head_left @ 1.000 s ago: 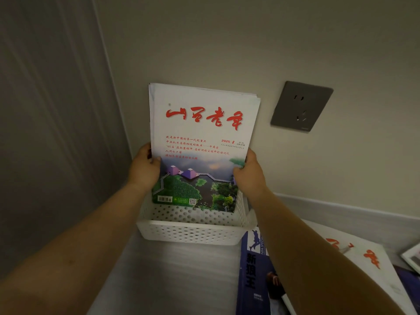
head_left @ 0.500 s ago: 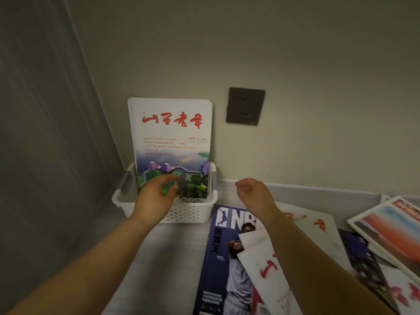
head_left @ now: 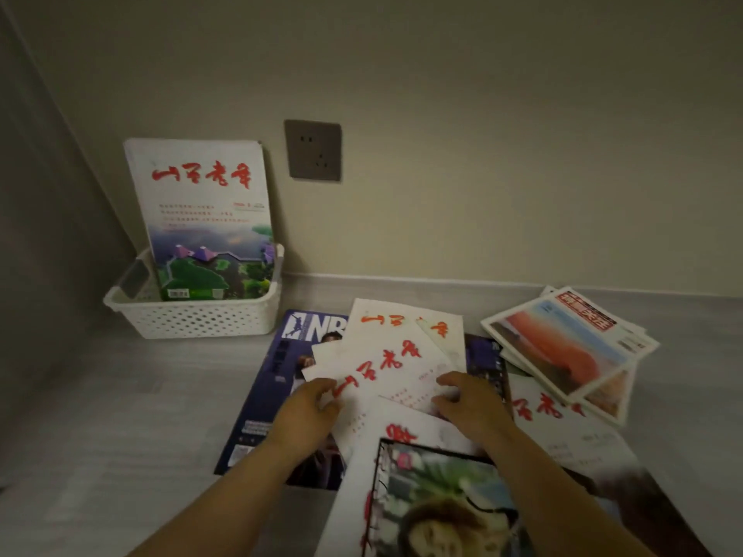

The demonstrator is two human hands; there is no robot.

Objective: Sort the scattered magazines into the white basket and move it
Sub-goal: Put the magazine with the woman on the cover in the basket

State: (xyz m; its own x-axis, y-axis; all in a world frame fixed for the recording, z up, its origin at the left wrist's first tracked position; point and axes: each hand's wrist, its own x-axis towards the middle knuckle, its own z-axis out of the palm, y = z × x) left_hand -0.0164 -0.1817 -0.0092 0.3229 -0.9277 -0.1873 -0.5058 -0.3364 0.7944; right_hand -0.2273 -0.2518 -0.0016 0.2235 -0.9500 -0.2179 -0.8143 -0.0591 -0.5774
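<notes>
Okay, I read left hand and right hand pinching edges of white red-titled magazine between them, for level lift.

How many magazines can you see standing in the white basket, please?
1: a red-titled magazine stands upright in the white basket, leaning toward the wall; others may be hidden behind it.

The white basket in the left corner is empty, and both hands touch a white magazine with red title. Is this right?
Not empty: in the head view an upright magazine stands in the white basket, leaning toward the wall. The left hand and right hand do touch the white red-titled magazine.
</notes>
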